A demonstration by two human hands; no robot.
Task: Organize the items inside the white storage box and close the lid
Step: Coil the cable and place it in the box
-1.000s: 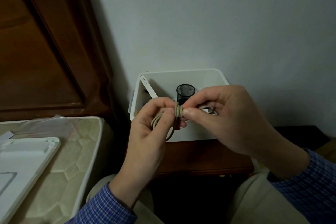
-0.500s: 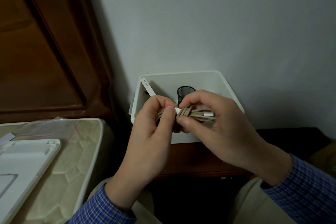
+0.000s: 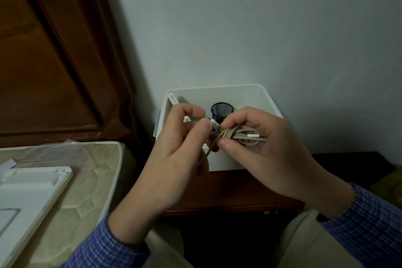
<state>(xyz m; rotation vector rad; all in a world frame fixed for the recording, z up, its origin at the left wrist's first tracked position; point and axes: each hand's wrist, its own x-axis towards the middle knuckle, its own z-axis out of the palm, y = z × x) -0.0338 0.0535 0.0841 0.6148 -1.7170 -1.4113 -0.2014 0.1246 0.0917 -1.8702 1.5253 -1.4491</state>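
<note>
Item: coiled cable (image 3: 237,136), beige, bundled into several loops with a white connector end showing on the right side. Location: held in the air in front of and just above the white storage box (image 3: 217,93), which sits on a dark wooden worktop (image 3: 235,189) against the wall.

Holding: your right hand (image 3: 267,150) has its fingers (image 3: 226,143) curled round the bundle, thumb pressed under the wrap. Your left hand (image 3: 174,159) pinches a loose strand trailing down from the wrap.

Handling, as judged: light, soft and springy; the loops likely want to fan open if you let go. Keep hold at the wrapped waist, not at the connector, until the tail is tucked.

Also in the box: a black mesh cup (image 3: 221,111), upright near the back wall.

The lid (image 3: 28,193) lies on the bed (image 3: 87,180) at left, not yet fitted.
</note>
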